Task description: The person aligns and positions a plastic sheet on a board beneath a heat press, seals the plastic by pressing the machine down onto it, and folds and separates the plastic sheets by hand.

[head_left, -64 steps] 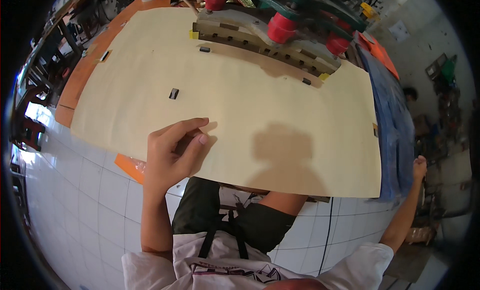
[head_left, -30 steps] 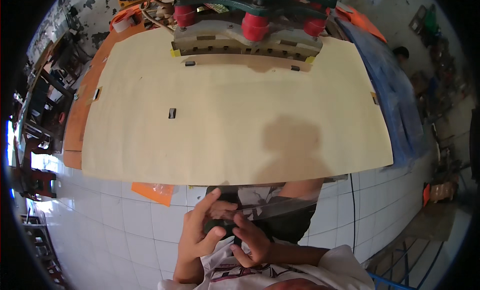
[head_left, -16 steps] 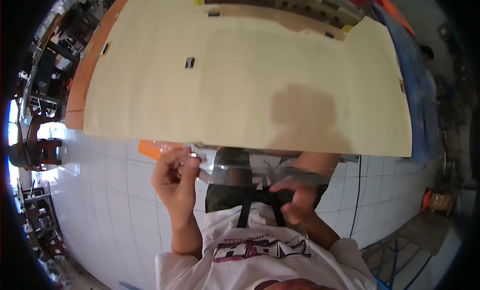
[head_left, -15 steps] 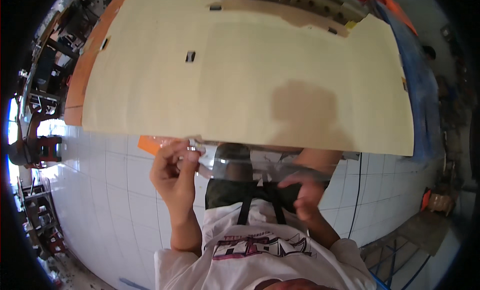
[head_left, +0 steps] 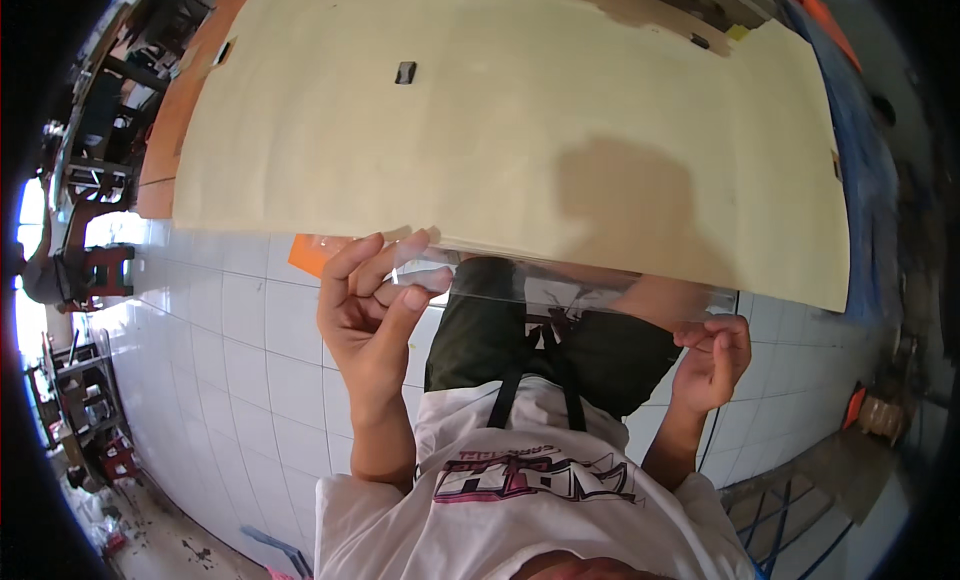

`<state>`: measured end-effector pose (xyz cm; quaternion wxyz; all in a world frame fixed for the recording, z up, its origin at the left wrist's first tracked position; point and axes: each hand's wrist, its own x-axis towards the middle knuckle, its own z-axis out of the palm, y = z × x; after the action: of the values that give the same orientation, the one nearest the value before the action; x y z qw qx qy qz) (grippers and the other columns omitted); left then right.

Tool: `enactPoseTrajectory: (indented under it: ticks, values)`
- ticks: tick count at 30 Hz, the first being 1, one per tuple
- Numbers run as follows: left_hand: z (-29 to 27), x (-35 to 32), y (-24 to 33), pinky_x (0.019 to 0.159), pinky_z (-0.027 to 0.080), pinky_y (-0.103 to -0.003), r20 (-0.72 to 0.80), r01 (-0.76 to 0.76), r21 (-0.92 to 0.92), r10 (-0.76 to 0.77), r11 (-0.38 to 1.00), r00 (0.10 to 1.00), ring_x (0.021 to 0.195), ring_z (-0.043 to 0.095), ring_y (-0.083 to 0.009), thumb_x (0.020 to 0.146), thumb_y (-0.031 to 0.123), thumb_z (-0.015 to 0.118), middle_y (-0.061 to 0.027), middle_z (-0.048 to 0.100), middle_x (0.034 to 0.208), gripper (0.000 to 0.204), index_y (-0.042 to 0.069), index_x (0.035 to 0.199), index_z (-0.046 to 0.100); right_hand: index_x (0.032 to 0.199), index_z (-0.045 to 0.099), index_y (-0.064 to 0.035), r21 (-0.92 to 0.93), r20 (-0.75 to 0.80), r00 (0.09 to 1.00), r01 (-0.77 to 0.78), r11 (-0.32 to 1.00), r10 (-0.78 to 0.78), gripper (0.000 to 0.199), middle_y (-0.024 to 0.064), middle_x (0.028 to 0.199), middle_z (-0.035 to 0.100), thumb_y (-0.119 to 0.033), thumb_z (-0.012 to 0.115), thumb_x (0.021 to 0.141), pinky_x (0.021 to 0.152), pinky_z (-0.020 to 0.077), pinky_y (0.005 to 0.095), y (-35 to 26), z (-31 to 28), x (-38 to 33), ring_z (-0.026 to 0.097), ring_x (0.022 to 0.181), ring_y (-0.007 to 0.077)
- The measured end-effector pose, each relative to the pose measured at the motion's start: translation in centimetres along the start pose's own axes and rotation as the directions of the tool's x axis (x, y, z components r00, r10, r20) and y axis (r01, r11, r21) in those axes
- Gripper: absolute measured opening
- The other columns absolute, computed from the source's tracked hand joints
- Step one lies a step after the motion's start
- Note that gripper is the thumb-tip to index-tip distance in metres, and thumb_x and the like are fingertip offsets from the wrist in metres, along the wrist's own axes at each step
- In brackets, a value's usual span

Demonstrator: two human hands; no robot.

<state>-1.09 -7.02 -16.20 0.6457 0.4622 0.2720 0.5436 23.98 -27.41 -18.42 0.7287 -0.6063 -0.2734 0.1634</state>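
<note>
A clear plastic strip (head_left: pixel 585 289) stretches across just below the near edge of a large cream-coloured sheet (head_left: pixel 480 130). My left hand (head_left: pixel 375 305) has its left end between thumb and fingers, with the fingertips close against the sheet's edge. At the strip's lower right end is my right hand (head_left: pixel 712 365), its fingers curled and its thumb against them. The grip there is partly hidden by the fingers. Through the strip I can see my dark shorts and leg.
Small dark clips or magnets, one of them (head_left: pixel 405 73) left of centre, sit on the sheet. An orange piece (head_left: pixel 308 255) shows below its left edge. Blue material (head_left: pixel 868 200) hangs along the right side. A wooden stool (head_left: pixel 108 270) stands at far left on the white tiled floor (head_left: pixel 235 380).
My right hand has moved right, from the middle of the strip to its right end. My left hand has gone slightly up and right, still holding the strip. The view has shifted a little.
</note>
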Motion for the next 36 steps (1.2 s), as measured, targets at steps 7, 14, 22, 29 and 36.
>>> enactPoseTrajectory:
  ticks: [7,14,22,29,36]
  values:
    - [0.1,0.1,0.0,0.086,0.059,-0.033,-0.001,0.018,0.078,-0.018,0.997,1.000,0.093,0.072,-0.0260,0.086,-0.013,0.065,-0.0227,0.069,0.109,0.043,-0.005,0.125,0.050,0.110,0.057,0.0063,0.018,-0.027,0.995,0.094,0.995,-0.093,0.042,0.0143,0.071,0.061,-0.028,0.056,0.085,0.056,0.0497,0.0283,0.3,-0.9,0.5,0.060,0.058,0.0207]
    - [0.0,0.2,-0.5,0.074,0.061,-0.032,-0.156,0.027,0.288,0.020,0.957,0.988,0.079,0.068,-0.0168,0.085,-0.006,0.069,-0.0129,0.069,0.095,0.037,-0.004,0.119,0.056,0.110,0.059,0.0018,-0.052,-0.149,0.988,0.028,0.998,-0.035,0.031,0.0096,0.080,0.066,-0.018,0.068,0.088,0.058,0.0495,0.0278,0.5,-0.1,0.8,0.059,0.061,0.0159]
    - [0.4,-0.1,-0.9,0.073,0.058,-0.031,-0.144,0.018,0.396,0.042,0.918,0.989,0.076,0.067,-0.0168,0.087,-0.003,0.068,-0.0100,0.068,0.092,0.033,-0.003,0.117,0.058,0.108,0.060,-0.0012,-0.095,-0.219,0.976,-0.013,0.995,-0.008,0.020,0.0101,0.093,0.068,-0.005,0.069,0.090,0.060,0.0535,0.0256,0.2,0.7,1.1,0.061,0.073,0.0117]
    - [0.8,-0.2,-0.9,0.074,0.056,-0.031,-0.119,0.021,0.404,0.030,0.915,0.992,0.076,0.065,-0.0171,0.088,-0.003,0.066,-0.0097,0.067,0.090,0.032,-0.003,0.119,0.057,0.107,0.061,-0.0020,-0.063,-0.211,0.977,0.007,0.998,-0.020,0.019,0.0110,0.092,0.068,-0.008,0.070,0.090,0.059,0.0535,0.0263,-0.1,0.1,1.1,0.063,0.073,0.0129]
    - [-0.5,-0.3,-1.8,0.071,0.055,-0.033,-0.059,-0.059,0.365,0.086,0.929,0.995,0.073,0.065,-0.0190,0.089,0.000,0.065,-0.0108,0.067,0.086,0.030,-0.003,0.118,0.057,0.106,0.061,-0.0005,-0.005,-0.115,0.993,0.040,0.999,-0.040,0.021,0.0121,0.092,0.068,-0.006,0.071,0.089,0.060,0.0539,0.0268,0.0,-0.3,0.7,0.064,0.074,0.0139]
